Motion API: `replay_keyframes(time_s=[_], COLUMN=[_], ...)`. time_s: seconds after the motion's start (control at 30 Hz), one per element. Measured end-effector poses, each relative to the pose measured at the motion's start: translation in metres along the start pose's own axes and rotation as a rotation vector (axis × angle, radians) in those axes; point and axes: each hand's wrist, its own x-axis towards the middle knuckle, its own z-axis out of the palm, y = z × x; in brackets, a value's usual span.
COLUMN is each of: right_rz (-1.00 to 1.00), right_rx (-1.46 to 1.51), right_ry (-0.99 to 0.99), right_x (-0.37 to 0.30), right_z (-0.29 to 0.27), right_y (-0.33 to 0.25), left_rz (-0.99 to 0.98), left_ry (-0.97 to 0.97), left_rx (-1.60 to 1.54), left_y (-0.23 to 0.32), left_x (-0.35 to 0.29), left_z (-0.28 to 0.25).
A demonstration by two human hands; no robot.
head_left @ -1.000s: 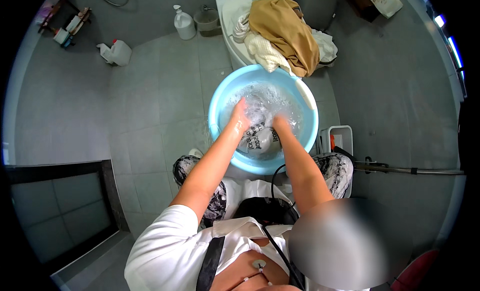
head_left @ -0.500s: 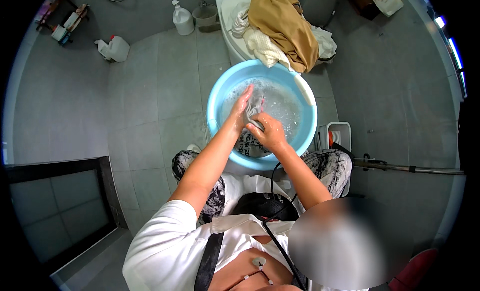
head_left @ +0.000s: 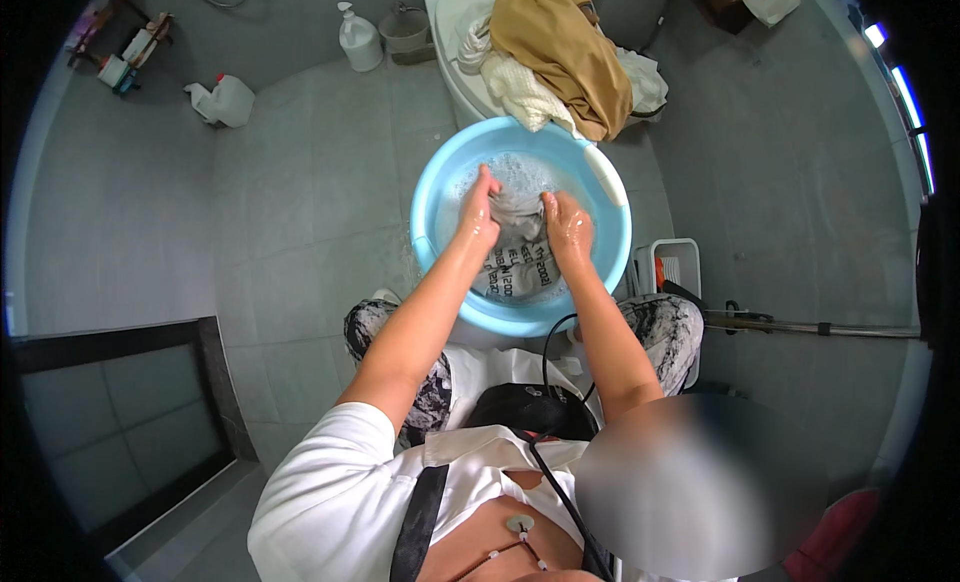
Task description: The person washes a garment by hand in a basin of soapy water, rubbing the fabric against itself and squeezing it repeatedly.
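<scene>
Gripping a wet grey cloth between two fists

Suds and fingers hide much of the cloth [head_left: 515, 267], so its full outline and what kind of garment it is cannot be made out. The fingertips of the right hand [head_left: 570, 227] are tucked out of sight, and those of the left hand [head_left: 482, 212] show only in part. A smooth blur [head_left: 690, 492] covers the person's right shoulder. The pile's underside is hidden too, and whether the pale, rounded strip [head_left: 604, 175] on the basin's rim belongs to the basin [head_left: 422, 217] is hard to tell.

The cloth is thin, soaked and creased, with rows of dark lettering on its lower part. The basin is round, light blue and smooth, its water [head_left: 525, 170] cloudy with fine foam. Beyond it, a smooth tan garment [head_left: 565, 52] lies folded over a ribbed cream knit [head_left: 520, 92] on the glossy white toilet [head_left: 446, 22].

Both hands are curled narrow around the cloth, thumbs upward. A bunched stretch of it spans the gap between them; the lettered part spreads below, nearer the person, inside the basin.
</scene>
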Motion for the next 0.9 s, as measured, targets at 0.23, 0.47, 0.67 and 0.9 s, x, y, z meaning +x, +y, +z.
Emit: replay_keyframes(time_s=[0.23,0.47,0.67,0.9], right_rz=[-0.446,0.071,0.159,-0.552], right_rx=[0.000,0.121,-0.270,0.051], right_ry=[-0.237,-0.471,-0.456,-0.172], right_x=[-0.011,0.015,0.021,-0.011], right_z=[-0.014,0.040,0.046,-0.014], right_y=[0.011,0.068,0.058,-0.026], left_rz=[-0.020,-0.228,-0.333,-0.377], left_ry=[0.086,0.170,0.052,-0.047], left_rx=[0.213,0.154,0.120,0.015], left_y=[0.011,0.004,0.003,0.018], left_x=[0.005,0.005,0.001,-0.018], left_z=[-0.024,-0.021,-0.016,0.009])
